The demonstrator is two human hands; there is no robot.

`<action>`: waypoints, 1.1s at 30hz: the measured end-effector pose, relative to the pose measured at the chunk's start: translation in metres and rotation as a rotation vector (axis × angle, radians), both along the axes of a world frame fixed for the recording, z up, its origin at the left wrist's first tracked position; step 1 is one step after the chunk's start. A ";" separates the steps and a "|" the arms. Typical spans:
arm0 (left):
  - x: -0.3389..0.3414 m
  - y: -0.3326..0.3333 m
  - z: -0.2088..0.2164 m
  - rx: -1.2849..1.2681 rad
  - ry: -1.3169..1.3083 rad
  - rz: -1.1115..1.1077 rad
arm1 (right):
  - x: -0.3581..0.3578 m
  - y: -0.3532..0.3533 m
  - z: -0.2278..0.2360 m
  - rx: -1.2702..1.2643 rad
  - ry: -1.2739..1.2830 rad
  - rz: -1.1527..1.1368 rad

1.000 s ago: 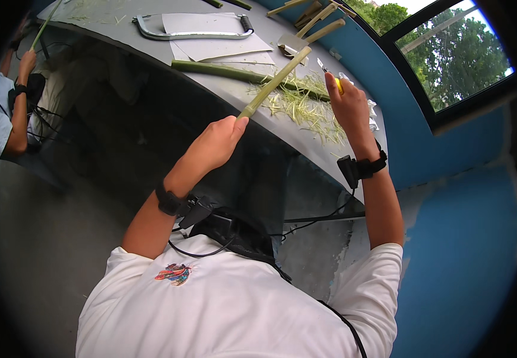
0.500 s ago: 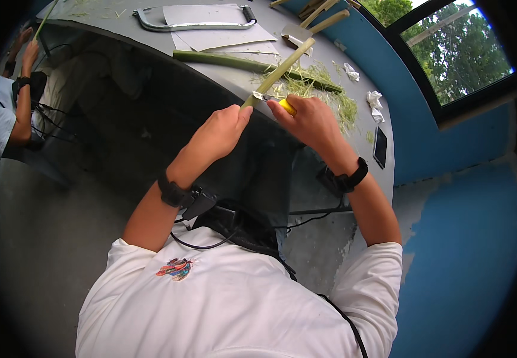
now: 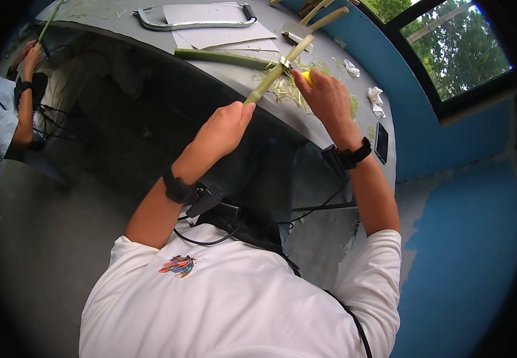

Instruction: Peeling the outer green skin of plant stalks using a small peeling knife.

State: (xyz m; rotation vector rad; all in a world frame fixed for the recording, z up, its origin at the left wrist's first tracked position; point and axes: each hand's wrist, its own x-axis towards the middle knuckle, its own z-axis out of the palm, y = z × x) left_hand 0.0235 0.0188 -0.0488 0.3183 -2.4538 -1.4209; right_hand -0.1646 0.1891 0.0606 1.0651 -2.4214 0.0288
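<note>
A pale, partly peeled bamboo stick (image 3: 266, 83) slants up and away over the table's near edge. Its near end sits in my left hand (image 3: 223, 126), fingers wrapped round it just below a node. My right hand (image 3: 328, 102) is closed on a yellow-handled bladed tool (image 3: 307, 78); whether it is a knife or a peeler I cannot tell. The metal head lies against the stick near its far end. Thin green shavings (image 3: 293, 94) are scattered on the table under the stick. A darker green bamboo length (image 3: 223, 58) lies behind it.
On the grey table (image 3: 112, 24) are a hacksaw (image 3: 196, 25), white paper sheets (image 3: 234, 39), a wooden-handled cleaver (image 3: 297, 31), crumpled tissues (image 3: 376, 101) and a phone (image 3: 381, 143). A blue wall with a window (image 3: 455, 53) borders the right. Another person (image 3: 8, 113) works at the far left.
My right hand has moved up and away along the stick, carrying the blade from near my left hand toward the far end. The left hand keeps its grip, shifted only slightly.
</note>
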 end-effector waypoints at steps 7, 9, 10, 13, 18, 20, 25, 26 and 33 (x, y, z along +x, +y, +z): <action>0.000 -0.001 0.006 0.023 -0.018 -0.015 | -0.015 0.025 0.040 -0.144 -0.092 -0.091; -0.003 -0.005 0.002 0.058 -0.040 -0.027 | -0.003 0.021 0.037 -0.155 -0.195 -0.041; -0.006 -0.008 -0.003 0.081 -0.037 -0.037 | 0.003 0.020 0.034 -0.136 -0.250 -0.023; -0.006 -0.008 -0.003 0.129 -0.047 -0.059 | 0.021 0.019 0.023 -0.094 -0.371 0.054; -0.009 -0.012 -0.001 0.323 -0.132 -0.135 | 0.042 0.010 0.005 0.036 -0.317 0.169; -0.011 -0.011 -0.002 0.364 -0.138 -0.137 | 0.044 0.006 -0.002 0.070 -0.319 0.175; -0.013 -0.012 -0.001 0.390 -0.149 -0.134 | 0.032 0.007 -0.011 0.070 -0.278 0.225; -0.012 -0.011 -0.001 0.399 -0.148 -0.130 | 0.030 0.006 -0.010 0.079 -0.251 0.247; -0.005 -0.010 0.003 0.510 -0.194 -0.149 | -0.008 0.009 0.004 0.019 -0.105 0.111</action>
